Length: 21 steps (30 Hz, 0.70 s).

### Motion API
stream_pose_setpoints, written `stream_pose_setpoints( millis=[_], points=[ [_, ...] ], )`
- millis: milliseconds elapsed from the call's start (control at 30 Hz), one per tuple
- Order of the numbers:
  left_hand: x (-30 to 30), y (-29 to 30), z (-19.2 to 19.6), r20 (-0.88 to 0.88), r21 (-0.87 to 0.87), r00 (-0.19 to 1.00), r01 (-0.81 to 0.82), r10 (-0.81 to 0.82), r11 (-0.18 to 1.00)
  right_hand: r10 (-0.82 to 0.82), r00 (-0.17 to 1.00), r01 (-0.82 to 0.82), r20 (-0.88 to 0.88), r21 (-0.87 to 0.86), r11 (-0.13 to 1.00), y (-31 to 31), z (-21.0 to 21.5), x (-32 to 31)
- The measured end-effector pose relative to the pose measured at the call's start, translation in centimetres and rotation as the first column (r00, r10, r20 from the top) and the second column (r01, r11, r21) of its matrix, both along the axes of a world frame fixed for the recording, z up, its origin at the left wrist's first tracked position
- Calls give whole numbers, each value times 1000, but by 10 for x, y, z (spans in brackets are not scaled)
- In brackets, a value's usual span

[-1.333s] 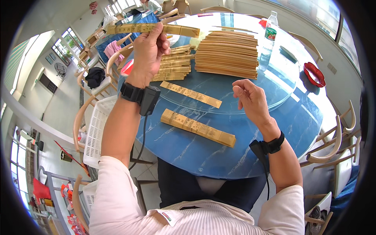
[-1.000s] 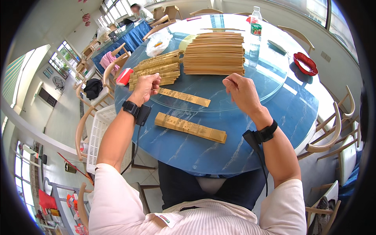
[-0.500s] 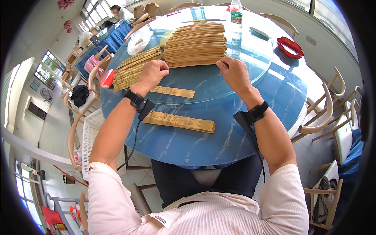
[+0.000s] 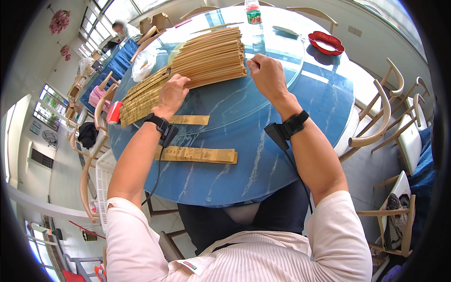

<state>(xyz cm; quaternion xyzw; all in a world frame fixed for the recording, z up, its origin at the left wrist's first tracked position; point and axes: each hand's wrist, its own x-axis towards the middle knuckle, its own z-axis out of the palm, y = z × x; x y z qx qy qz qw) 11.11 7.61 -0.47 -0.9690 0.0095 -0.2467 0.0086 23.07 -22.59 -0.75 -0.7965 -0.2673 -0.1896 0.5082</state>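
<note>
A thick layered pile of thin tan strips [image 4: 213,56] lies on the blue glass-topped table. My left hand [image 4: 173,93] is at the pile's near left corner, fingers bent together; whether a strip is between them is hidden. Just off the pile's right end is my right hand [image 4: 268,75], curled closed, its fingertips turned from view. Left of the pile spread rows of printed golden paper strips [image 4: 141,97], partly behind my left hand. One short golden strip [image 4: 195,120] lies closer to me. Nearer still is a small stack of printed golden strips [image 4: 202,154].
A clear bottle with a green label [image 4: 254,16] stands beyond the pile. To its right is a red scalloped dish [image 4: 326,43]. A white plastic bag [image 4: 143,65] and a red-and-white packet [image 4: 113,113] sit at left. Wooden chairs [image 4: 376,117] ring the table.
The whole view has shifted, and the table things sit further left. My right hand has moved from the pile's near right corner to farther along its right end. My left hand stays near the left corner.
</note>
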Motion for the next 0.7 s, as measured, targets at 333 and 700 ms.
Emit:
stream_pose_setpoints(
  millis=[333,700],
  points=[
    [-1,-3,2,-148,-34,986,66,-70,997,-27,997,32,76,-62,998,2,-4,0],
    [-20,-11,-1,-133,86,981,156,-144,984,-26,998,30,64,-64,998,2,-7,2]
  ],
)
